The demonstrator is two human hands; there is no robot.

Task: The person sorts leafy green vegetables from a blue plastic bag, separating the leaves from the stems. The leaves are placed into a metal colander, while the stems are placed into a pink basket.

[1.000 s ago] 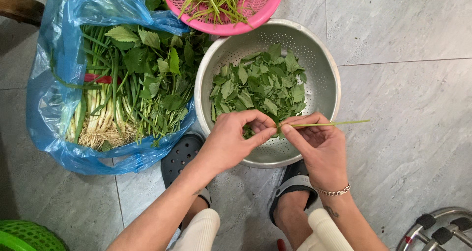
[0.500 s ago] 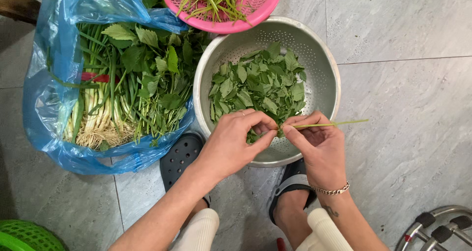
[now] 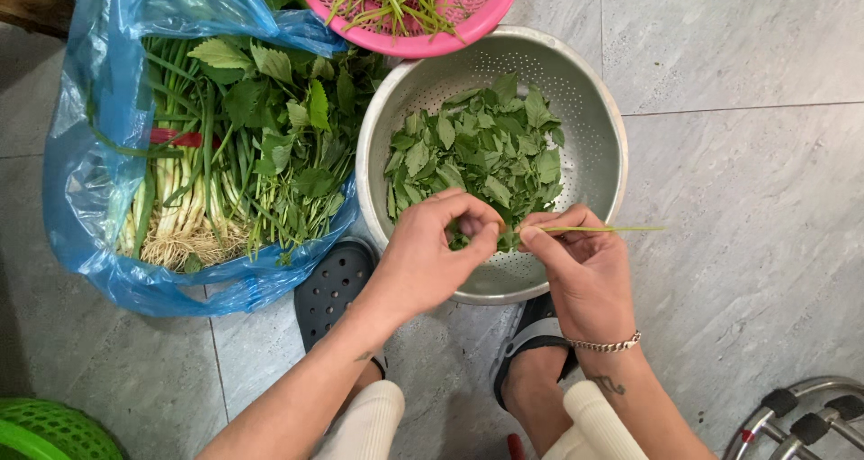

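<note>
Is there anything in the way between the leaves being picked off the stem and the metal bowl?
No. Both hands, left hand and right hand, hold the thin green stem right over the metal colander; nothing visible lies between.

Silver perforated metal colander (image 3: 594, 145) with dark green leaves (image 3: 481, 154); thin pale green stem (image 3: 598, 230); bright pink mesh basket (image 3: 450, 39) holding green stems; translucent blue plastic bag (image 3: 99, 136); bundle of greens (image 3: 243, 145) with whitish roots and a red band; black perforated clogs (image 3: 333, 284); grey marbled floor tiles (image 3: 756, 199); green mesh basket (image 3: 45, 428); silver chain bracelet (image 3: 607, 344); cream trousers (image 3: 369, 424)
</note>
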